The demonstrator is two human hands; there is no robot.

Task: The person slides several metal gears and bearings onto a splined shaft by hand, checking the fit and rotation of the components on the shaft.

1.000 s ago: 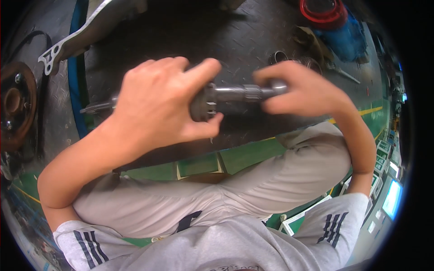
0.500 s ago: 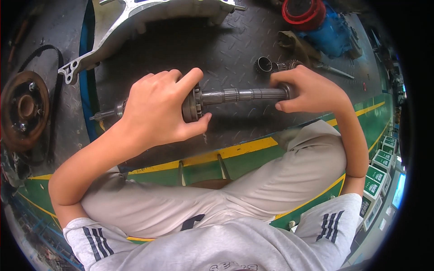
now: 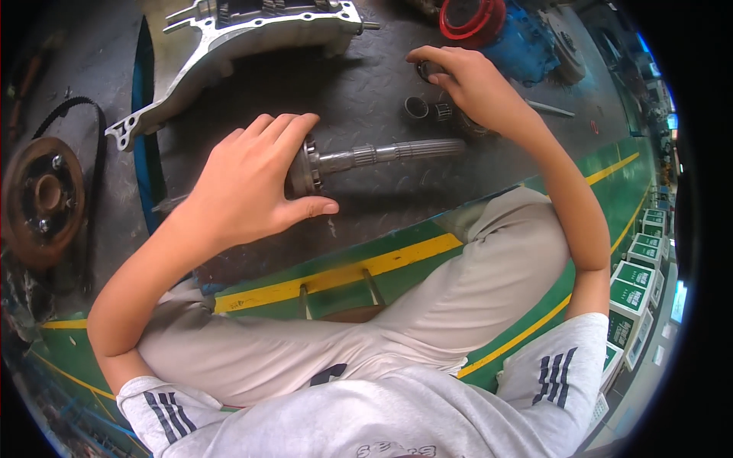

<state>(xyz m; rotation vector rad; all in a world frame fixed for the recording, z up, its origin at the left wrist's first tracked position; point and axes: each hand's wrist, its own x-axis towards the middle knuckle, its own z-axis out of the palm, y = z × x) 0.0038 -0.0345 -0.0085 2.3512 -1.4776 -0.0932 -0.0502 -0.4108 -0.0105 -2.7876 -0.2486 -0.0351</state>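
A steel splined shaft [image 3: 397,153] with a gear at its left end lies across the dark checker-plate floor. My left hand [image 3: 256,187] grips the gear end of that shaft, thumb underneath. My right hand [image 3: 466,80] has reached away to the upper right and closes its fingertips on a small metal ring [image 3: 427,70]. Just below it sit a short metal sleeve [image 3: 416,107] and a small needle bearing [image 3: 443,112] on the floor.
An aluminium gearbox housing [image 3: 237,38] lies at the top. A rusty brake disc [image 3: 42,198] with a black belt [image 3: 72,114] sits at the left. A red ring and blue machine part [image 3: 504,30] are at the top right. My crossed legs rest on green floor with yellow lines.
My right hand let go of the shaft's right end and moved up to the small parts. The shaft dropped lower toward the floor, held by my left hand alone.
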